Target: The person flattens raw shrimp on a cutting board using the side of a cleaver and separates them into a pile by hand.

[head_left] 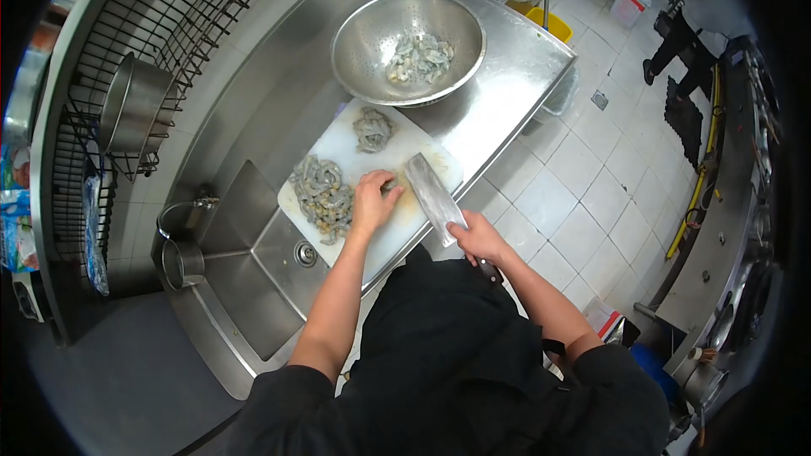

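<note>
My right hand [479, 239] grips a cleaver [430, 192] by its dark handle, with the broad blade over the right side of a white cutting board [384, 241]. Beside the blade, my left hand [373, 200] rests low on the board, fingers curled around a small greyish shrimp [391, 184] that is mostly hidden. A large heap of raw shrimp [322, 199] lies to the left of this hand. Farther up the board sits a smaller shrimp pile [372, 130]. Behind the board, a perforated metal colander [355, 51] holds more shrimp pieces [421, 59].
The board sits on a steel counter [507, 59], partly beside a sink [245, 287]. At left, a wire rack [182, 17] carries a metal pot [135, 105]. A person [688, 51] stands at the far right on the tiled floor [553, 194].
</note>
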Demonstrator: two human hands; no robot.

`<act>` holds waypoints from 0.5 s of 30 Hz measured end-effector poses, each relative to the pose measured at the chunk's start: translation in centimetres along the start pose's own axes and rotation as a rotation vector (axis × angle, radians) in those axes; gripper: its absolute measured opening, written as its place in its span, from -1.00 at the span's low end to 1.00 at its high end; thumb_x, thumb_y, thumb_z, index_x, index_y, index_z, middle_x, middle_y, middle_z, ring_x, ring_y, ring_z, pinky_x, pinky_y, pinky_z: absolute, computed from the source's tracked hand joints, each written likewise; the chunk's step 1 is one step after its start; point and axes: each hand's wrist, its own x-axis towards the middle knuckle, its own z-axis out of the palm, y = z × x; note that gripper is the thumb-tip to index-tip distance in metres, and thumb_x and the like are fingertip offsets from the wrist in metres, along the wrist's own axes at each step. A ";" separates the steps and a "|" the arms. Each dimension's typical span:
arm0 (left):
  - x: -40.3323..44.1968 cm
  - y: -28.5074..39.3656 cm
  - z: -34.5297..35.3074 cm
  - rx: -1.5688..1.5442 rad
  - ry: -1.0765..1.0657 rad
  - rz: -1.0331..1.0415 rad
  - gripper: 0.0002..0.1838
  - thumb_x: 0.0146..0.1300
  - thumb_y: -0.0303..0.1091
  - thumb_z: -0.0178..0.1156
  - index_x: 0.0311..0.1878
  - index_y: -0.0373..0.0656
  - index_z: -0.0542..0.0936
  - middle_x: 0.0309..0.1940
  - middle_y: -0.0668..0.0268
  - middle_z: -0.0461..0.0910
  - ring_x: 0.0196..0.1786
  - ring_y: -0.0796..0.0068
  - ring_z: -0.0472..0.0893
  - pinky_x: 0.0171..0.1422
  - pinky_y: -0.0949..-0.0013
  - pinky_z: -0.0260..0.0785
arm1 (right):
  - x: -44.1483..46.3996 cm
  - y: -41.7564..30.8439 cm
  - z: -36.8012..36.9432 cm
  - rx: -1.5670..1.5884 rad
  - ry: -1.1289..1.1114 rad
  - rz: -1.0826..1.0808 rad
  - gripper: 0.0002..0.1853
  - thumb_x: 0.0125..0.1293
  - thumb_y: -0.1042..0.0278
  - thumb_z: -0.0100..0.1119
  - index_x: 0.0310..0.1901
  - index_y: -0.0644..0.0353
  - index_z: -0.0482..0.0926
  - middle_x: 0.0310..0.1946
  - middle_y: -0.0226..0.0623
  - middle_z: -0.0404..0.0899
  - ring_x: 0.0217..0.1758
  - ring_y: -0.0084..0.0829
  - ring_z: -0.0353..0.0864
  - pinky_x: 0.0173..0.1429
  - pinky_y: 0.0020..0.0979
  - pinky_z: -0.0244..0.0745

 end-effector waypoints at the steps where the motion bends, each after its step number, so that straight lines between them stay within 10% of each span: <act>1: -0.2 0.1 0.1 -0.035 0.041 0.012 -0.77 0.16 -0.36 0.39 -0.16 -0.29 0.72 -0.15 0.10 0.72 -0.10 0.11 0.69 0.02 0.20 0.54 | 0.6 -0.1 0.1 0.001 -0.001 0.002 -0.65 0.48 0.22 0.06 -0.04 0.44 0.42 -0.74 -0.35 0.36 -0.81 -0.47 0.40 -0.75 -0.34 0.28; 15: -0.3 -0.2 0.6 0.000 0.153 -0.167 -0.84 0.18 -0.40 0.38 -0.19 -0.21 0.79 -0.25 0.13 0.76 -0.26 0.17 0.74 -0.06 0.27 0.56 | 1.6 -0.1 1.0 -0.059 -0.098 -0.081 -0.62 0.44 0.24 0.07 -0.02 0.51 0.43 -0.70 -0.27 0.42 -0.81 -0.42 0.41 -0.74 -0.29 0.34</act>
